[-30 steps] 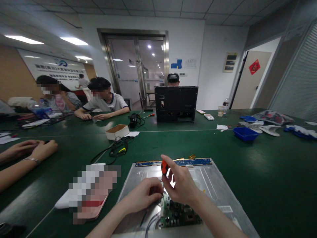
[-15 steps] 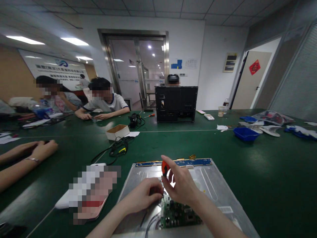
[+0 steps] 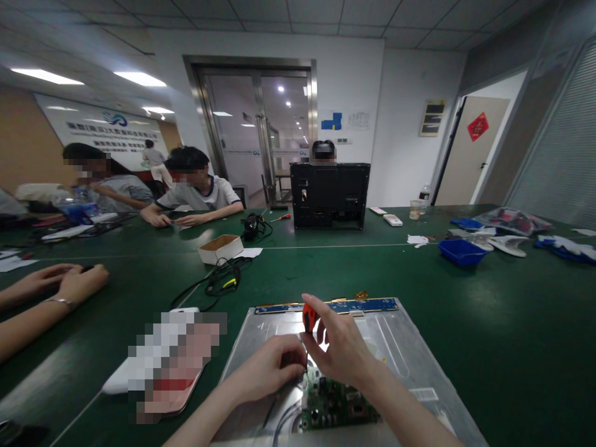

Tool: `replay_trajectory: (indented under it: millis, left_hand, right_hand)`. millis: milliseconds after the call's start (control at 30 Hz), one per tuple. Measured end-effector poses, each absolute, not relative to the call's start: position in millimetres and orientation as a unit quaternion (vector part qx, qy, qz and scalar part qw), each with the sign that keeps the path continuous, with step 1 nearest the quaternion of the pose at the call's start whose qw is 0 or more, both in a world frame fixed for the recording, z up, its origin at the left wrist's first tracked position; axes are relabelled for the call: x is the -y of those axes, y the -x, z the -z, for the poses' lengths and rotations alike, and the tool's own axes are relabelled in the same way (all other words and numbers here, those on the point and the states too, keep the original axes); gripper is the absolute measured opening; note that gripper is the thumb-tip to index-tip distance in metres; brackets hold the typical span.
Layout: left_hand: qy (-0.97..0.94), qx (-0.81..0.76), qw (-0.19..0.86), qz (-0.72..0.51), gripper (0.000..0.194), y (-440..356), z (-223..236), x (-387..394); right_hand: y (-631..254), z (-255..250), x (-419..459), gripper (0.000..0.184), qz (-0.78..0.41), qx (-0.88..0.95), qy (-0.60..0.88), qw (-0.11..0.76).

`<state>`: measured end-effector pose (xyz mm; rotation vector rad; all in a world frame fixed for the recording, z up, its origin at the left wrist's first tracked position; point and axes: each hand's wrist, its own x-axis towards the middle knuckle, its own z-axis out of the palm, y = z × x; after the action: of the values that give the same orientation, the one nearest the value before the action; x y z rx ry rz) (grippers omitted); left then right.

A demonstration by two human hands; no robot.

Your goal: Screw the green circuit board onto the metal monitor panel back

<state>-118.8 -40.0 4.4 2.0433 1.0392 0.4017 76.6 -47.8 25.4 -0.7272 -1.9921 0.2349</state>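
A silver metal panel [image 3: 400, 347] lies flat in front of me on the green table [image 3: 512, 323], with a blue strip [image 3: 367, 305] along its far edge and a green circuit board [image 3: 335, 400] near its front. My right hand [image 3: 338, 347] grips an upright screwdriver with an orange and black handle [image 3: 308, 316], its tip down at the board's top left corner. My left hand [image 3: 270, 366] is curled beside the shaft, fingertips pinched at the tip; what they hold is hidden.
A pixelated flat object [image 3: 170, 360] lies left of the panel. Black cables [image 3: 223, 279], a small cardboard box [image 3: 220, 248] and a black case [image 3: 329, 194] sit farther back. A blue tray [image 3: 460, 251] and bags are at right. Another person's arms [image 3: 41, 298] rest at left; others sit opposite.
Almost nothing has moved. My right hand with the screwdriver has shifted very slightly; the people across the table have shifted a little.
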Motion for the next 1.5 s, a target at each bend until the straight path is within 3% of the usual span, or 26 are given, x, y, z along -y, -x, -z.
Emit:
replay_trajectory:
  millis: [333,1500]
  left_hand:
    - [-0.810,-0.405,0.391,-0.162,0.013,119.6,-0.4,38.2]
    - [-0.806,-0.419,0.383,-0.169,0.010,118.3,-5.8,42.3]
  right_hand:
    - [-78.5,-29.3,52.1,0.072,-0.110,0.824,0.293,0.473]
    - [-76.7,-27.6,49.4,0.065,-0.094,0.822,0.290,0.481]
